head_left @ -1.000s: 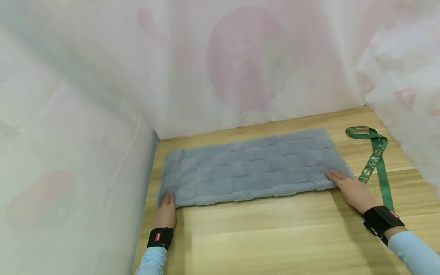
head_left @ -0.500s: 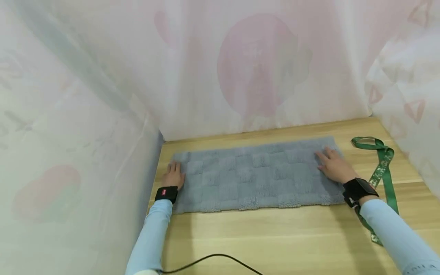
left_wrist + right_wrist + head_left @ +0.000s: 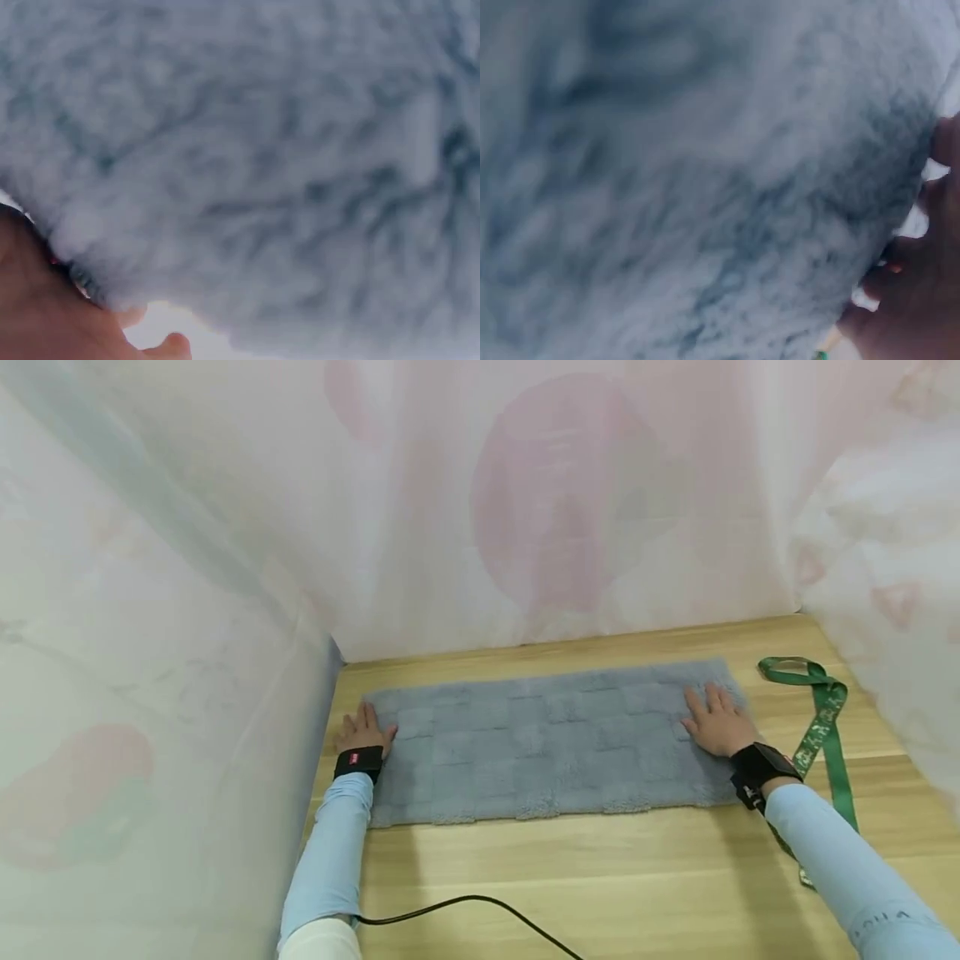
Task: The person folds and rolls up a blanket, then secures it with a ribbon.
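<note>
Draped all round with pale patterned curtain (image 3: pixel 187 568), closing in the wooden table (image 3: pixel 600 877) on three sides. Spread flat across the far half of that table, long side toward the person: a grey plush mat (image 3: pixel 547 747), pile up, laid out full length so both ends can be reached at once. Pinned at its right end by the right hand (image 3: pixel 712 722), fingers straight and spread, palm down, grasping nothing. Met at its left edge by the left hand (image 3: pixel 362 732), likewise flat and unclenched (seemingly half on the mat, half on the wood; the wrist views show only blurred pile). Lying loose just right of the mat: a green ribbon (image 3: pixel 821 727). Trailing along the near edge: a black cable (image 3: pixel 465 906).
</note>
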